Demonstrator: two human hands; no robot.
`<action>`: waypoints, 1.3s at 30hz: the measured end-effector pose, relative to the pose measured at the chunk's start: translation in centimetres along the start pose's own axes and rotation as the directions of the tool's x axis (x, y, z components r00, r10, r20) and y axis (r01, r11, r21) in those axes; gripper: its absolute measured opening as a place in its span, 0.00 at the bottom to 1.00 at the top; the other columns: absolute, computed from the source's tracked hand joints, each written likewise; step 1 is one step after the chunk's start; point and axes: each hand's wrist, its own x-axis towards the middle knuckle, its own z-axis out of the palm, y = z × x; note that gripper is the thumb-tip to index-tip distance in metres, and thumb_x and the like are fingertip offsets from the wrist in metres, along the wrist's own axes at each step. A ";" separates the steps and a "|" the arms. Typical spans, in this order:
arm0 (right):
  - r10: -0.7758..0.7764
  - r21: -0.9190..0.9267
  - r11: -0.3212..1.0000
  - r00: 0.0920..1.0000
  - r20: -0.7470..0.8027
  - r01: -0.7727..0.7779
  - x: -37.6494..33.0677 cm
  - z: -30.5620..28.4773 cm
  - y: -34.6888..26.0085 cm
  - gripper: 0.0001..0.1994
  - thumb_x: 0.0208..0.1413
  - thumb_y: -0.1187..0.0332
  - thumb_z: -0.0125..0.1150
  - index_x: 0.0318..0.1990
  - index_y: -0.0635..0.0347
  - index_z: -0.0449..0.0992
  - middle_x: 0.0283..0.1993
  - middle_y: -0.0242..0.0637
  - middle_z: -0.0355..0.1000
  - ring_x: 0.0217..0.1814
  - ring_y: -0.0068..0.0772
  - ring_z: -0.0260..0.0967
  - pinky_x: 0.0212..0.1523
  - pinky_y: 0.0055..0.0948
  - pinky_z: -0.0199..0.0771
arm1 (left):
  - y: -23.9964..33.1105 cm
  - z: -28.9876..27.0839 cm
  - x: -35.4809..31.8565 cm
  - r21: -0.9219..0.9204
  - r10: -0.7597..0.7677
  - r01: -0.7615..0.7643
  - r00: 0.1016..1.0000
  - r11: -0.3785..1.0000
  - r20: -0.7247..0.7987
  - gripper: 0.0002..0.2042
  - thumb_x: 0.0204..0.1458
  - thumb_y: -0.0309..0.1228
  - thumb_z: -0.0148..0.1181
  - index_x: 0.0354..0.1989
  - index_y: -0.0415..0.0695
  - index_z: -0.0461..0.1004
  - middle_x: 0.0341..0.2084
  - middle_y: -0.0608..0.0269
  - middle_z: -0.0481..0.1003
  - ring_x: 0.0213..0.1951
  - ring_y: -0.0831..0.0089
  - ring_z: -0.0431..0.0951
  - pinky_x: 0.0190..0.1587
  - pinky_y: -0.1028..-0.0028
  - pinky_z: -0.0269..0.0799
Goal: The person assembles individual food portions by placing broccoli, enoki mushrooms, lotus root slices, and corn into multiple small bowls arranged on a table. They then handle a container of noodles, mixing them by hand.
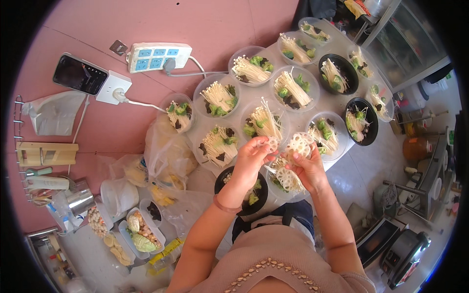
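Note:
My left hand (252, 155) pinches a pale round lotus root slice (270, 143) between its fingertips. In my right hand (309, 169) are several more lotus root slices (299, 144), fanned above the thumb. Both hands hover over the near bowls. Just below them, a clear bowl (288, 195) holds enoki mushrooms with lotus root slices (287, 179) on top. Left of it stands a black bowl (248, 209), partly covered by my left forearm. Beyond my hands, a clear bowl holds enoki mushrooms (265, 122) and broccoli.
Several clear bowls with enoki, broccoli and dark fungus crowd the table (268, 93); two black bowls (361, 121) stand at right. Plastic bags (168, 151) lie at left, near tubs of cut vegetables (142, 232). A power strip (159, 57) and phone (80, 73) are on the pink wall.

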 end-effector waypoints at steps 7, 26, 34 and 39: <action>-0.002 -0.228 0.974 1.000 0.022 0.007 1.4 1.1 0.1 0.29 0.51 0.80 0.66 0.58 0.56 0.59 0.45 0.37 0.74 0.43 0.30 0.75 0.28 0.25 0.78 | 0.6 1.1 0.6 -0.062 0.079 -0.082 0.996 0.995 -0.046 0.13 0.60 0.24 0.55 0.52 0.34 0.67 0.45 0.56 0.74 0.44 0.71 0.77 0.45 0.72 0.75; 0.252 -0.204 0.955 0.951 0.177 -0.215 2.5 1.2 -2.8 0.23 0.59 0.72 0.58 0.60 0.60 0.58 0.47 0.43 0.72 0.41 0.43 0.77 0.25 0.30 0.78 | 1.2 0.4 4.1 0.370 0.297 -0.364 0.928 0.854 0.226 0.13 0.57 0.26 0.60 0.50 0.37 0.72 0.47 0.58 0.75 0.48 0.71 0.76 0.52 0.73 0.73; 0.173 0.114 0.970 0.942 0.289 -0.213 4.8 0.3 -2.3 0.19 0.58 0.68 0.58 0.55 0.57 0.66 0.45 0.43 0.73 0.41 0.43 0.76 0.23 0.26 0.75 | 3.3 -1.1 3.8 -0.074 0.074 -0.081 0.993 0.994 -0.093 0.07 0.62 0.32 0.54 0.42 0.42 0.68 0.39 0.57 0.77 0.39 0.65 0.81 0.43 0.68 0.79; 0.012 0.266 0.962 0.979 0.204 -0.067 5.7 -3.0 -3.9 0.17 0.59 0.66 0.56 0.55 0.56 0.66 0.45 0.44 0.72 0.40 0.43 0.75 0.20 0.23 0.71 | 4.1 -3.1 4.1 0.023 0.111 -0.109 0.980 0.994 -0.166 0.07 0.62 0.30 0.53 0.43 0.42 0.67 0.40 0.56 0.76 0.39 0.64 0.81 0.42 0.69 0.79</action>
